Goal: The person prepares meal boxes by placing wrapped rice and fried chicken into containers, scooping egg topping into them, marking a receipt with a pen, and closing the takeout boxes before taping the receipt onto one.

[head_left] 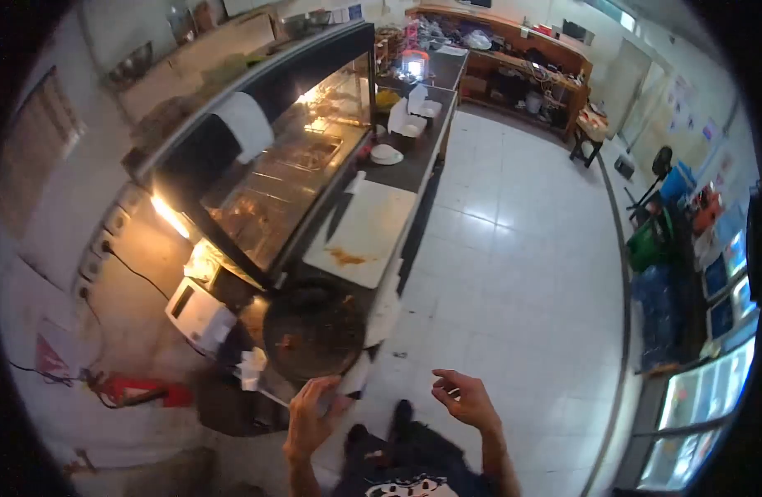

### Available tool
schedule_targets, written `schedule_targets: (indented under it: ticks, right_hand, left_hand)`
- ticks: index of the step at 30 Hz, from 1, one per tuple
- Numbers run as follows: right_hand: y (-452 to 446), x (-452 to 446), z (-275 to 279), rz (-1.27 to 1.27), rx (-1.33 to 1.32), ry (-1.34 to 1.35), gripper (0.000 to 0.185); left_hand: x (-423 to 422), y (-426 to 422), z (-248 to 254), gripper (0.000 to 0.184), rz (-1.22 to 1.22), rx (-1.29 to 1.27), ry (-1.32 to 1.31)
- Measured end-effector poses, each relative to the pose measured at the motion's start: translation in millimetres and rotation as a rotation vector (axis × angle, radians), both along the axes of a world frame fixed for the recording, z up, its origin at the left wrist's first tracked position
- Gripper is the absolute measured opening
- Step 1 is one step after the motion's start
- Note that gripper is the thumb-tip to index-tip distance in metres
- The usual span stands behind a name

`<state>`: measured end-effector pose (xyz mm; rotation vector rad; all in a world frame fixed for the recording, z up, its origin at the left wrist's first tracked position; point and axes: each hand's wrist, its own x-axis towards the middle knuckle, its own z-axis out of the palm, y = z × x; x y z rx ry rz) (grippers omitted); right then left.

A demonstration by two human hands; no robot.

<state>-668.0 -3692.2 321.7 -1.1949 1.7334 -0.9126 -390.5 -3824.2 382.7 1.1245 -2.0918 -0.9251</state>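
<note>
My left hand (311, 418) is in front of the near rim of a round dark pan (315, 335), its fingers bent and the thumb apart from them. Whether it touches the rim I cannot tell. Nothing shows in its grasp. Brownish scraps lie in the pan. My right hand (468, 399) hangs over the floor to the right, empty, with loosely curled fingers and the thumb apart. Beyond the pan lies a white cutting board (373, 232) with a brown stain, and a long dark knife-like shape rests along its left side.
A lit glass food warmer (290, 157) stands along the counter's left. Open white takeaway boxes (408, 124) sit farther back. A white boxy device (200, 315) is left of the pan. Tiled floor (530, 248) runs along the right, with bins, bags and a lit fridge (708, 389) at the wall.
</note>
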Motion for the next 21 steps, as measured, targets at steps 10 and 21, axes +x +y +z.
schedule_targets:
  ticks: [10,21]
  right_hand:
    - [-106.9,-272.0,-133.6,-0.629,0.02,-0.529,0.03]
    - [-278.4,-547.4,-282.5,-0.281,0.578,-0.331,0.028]
  left_hand:
    - [-285.3,-185.6,-126.0,0.024,-0.193,0.313,0.007]
    - [-408.0,-339.7,-195.2,0.025,0.539,0.429,0.19]
